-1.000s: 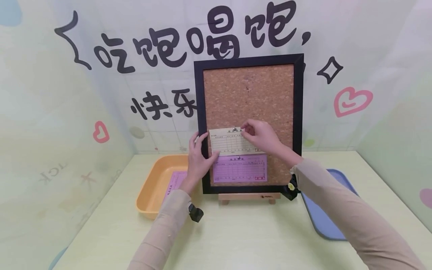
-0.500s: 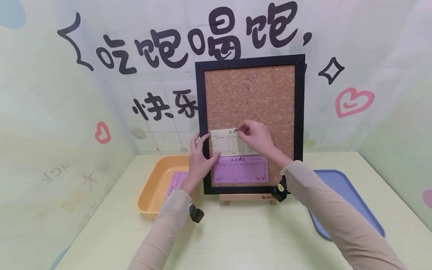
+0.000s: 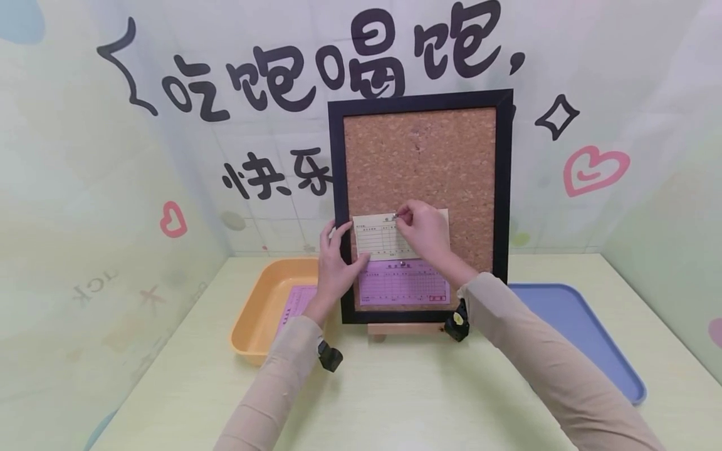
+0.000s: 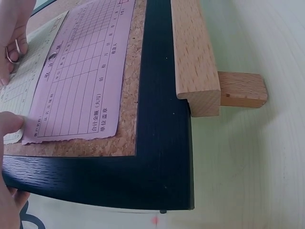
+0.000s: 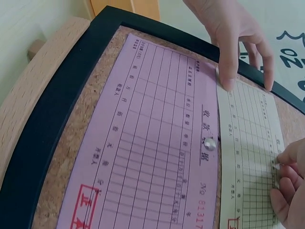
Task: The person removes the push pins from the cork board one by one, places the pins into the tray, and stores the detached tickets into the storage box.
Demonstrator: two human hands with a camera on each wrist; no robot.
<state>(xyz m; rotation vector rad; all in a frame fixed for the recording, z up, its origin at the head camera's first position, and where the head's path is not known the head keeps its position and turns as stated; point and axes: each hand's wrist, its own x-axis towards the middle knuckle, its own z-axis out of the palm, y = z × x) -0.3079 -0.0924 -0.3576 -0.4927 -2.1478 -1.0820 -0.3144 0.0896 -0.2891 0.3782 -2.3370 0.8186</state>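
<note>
Presently, low on the corkboard [image 3: 417,156]: one cream slip [image 3: 373,240] pressed by a spread left hand [image 3: 336,260], one pin [image 3: 394,217] pinched in the right hand [image 3: 424,230], apparently mid-fastening, wanting a firm push.

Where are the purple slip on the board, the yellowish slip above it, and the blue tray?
Purple slip [image 5: 143,131], right wrist view: middle of its printed face.
Yellowish slip [image 3: 376,239], head view: its left half.
Blue tray [image 3: 564,319], head view: its bare surface.

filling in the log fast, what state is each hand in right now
Left hand: open, pressing the pale slip against the cork board.
Right hand: closed, pinching a silver pushpin near the slip's top edge.
</note>
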